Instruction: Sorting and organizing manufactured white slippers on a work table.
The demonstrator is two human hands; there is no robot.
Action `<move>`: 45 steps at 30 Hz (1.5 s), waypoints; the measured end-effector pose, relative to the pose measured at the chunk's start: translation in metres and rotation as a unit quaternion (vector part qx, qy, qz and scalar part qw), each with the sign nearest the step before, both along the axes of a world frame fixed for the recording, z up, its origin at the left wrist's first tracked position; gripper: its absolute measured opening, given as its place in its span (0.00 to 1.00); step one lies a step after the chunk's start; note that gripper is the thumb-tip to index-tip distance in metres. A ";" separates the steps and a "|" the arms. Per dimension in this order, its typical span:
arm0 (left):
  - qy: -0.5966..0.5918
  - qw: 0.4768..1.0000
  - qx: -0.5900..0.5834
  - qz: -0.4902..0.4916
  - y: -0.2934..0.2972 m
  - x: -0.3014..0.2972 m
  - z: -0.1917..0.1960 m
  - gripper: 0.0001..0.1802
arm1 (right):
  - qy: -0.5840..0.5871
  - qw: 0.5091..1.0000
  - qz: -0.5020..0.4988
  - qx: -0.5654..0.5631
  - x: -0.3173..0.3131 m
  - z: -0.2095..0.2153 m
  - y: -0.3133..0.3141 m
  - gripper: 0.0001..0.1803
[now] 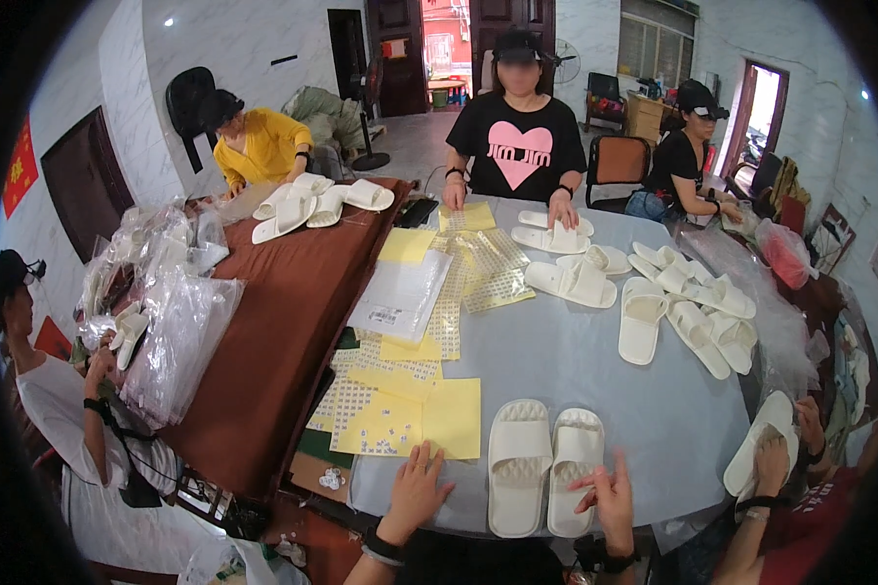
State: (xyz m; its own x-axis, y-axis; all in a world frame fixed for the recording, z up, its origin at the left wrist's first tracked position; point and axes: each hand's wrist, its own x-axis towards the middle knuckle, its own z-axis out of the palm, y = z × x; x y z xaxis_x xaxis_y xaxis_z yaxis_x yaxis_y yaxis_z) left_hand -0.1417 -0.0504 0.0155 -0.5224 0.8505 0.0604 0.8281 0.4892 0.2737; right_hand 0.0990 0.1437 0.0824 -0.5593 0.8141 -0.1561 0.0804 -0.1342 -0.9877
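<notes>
A pair of white slippers stands at the near edge of the grey table, the left slipper (pixel 519 487) beside the right slipper (pixel 570 517). My right hand (pixel 610 505) is over the outer side of the right slipper, fingers apart, with nothing visible in it; whether it touches the slipper I cannot tell. Left of the pair, my left hand (pixel 419 495) rests with spread fingers at the lower edge of a yellow sticker sheet (pixel 452 419). Small white labels dot the sheet's left part. More printed label sheets (pixel 390 366) lie beyond it.
Across the grey table (pixel 517 356), a person touches slippers (pixel 551 234) and a yellow sheet. More slippers (pixel 642 322) lie at right. A nearby person at right handles another slipper (pixel 766 444). The brown table (pixel 283 292) at left carries slippers and clear bags (pixel 190 336).
</notes>
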 end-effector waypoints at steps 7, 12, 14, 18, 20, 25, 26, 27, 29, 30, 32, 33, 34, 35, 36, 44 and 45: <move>0.000 1.000 0.005 0.000 0.002 -0.001 0.001 0.36 | -0.141 0.946 0.293 0.005 -0.024 -0.044 -0.020 0.17; -0.001 1.000 -0.024 0.011 -0.001 -0.002 0.007 0.35 | -0.199 0.949 0.243 0.009 -0.027 -0.038 -0.026 0.18; 0.000 1.000 -0.018 0.001 0.001 -0.001 0.004 0.35 | -0.183 0.952 0.246 -0.010 -0.025 -0.041 -0.024 0.18; 0.002 1.000 -0.007 -0.013 0.001 -0.001 0.005 0.35 | -0.191 0.949 0.250 -0.022 -0.025 -0.036 -0.022 0.17; 0.012 1.000 -0.005 -0.014 0.000 0.001 0.004 0.35 | -0.191 0.949 0.247 -0.033 -0.024 -0.036 -0.021 0.17; 0.022 1.000 0.010 -0.020 -0.003 0.001 0.003 0.35 | -0.206 0.946 0.243 -0.054 -0.027 -0.026 -0.023 0.17; 0.026 0.999 0.023 -0.015 -0.005 0.002 -0.001 0.35 | -0.207 0.946 0.245 -0.054 -0.028 -0.027 -0.024 0.17; 0.029 0.999 0.036 -0.009 -0.007 0.004 -0.003 0.35 | -0.205 0.946 0.245 -0.060 -0.028 -0.027 -0.024 0.17; 0.024 0.999 0.036 -0.006 -0.006 0.003 -0.006 0.36 | -0.208 0.942 0.255 -0.068 -0.029 -0.029 -0.023 0.16; 0.020 0.999 0.034 -0.007 -0.006 0.001 -0.007 0.37 | -0.214 0.944 0.247 -0.056 -0.030 -0.032 -0.021 0.16; -0.013 0.999 0.052 -0.003 -0.005 0.000 -0.007 0.37 | -0.220 0.944 0.244 -0.026 -0.029 -0.034 -0.021 0.17; -0.034 0.996 0.078 -0.002 -0.004 -0.001 -0.006 0.38 | -0.228 0.937 0.261 -0.032 -0.029 -0.035 -0.020 0.17; -0.042 0.996 0.072 0.015 -0.005 -0.002 -0.006 0.38 | -0.221 0.942 0.252 -0.031 -0.030 -0.036 -0.019 0.16; -0.097 0.988 0.120 0.015 -0.006 -0.003 -0.005 0.38 | -0.213 0.946 0.244 -0.029 -0.030 -0.037 -0.019 0.16; -0.146 0.974 0.170 0.011 -0.005 -0.007 -0.005 0.38 | -0.206 0.946 0.248 -0.030 -0.031 -0.037 -0.017 0.16; -0.088 0.974 0.202 0.059 -0.028 -0.005 0.009 0.35 | -0.208 0.943 0.256 -0.052 -0.029 -0.039 -0.016 0.17; -0.072 0.978 0.171 0.093 -0.031 -0.006 0.012 0.35 | -0.212 0.942 0.256 -0.053 -0.030 -0.038 -0.018 0.17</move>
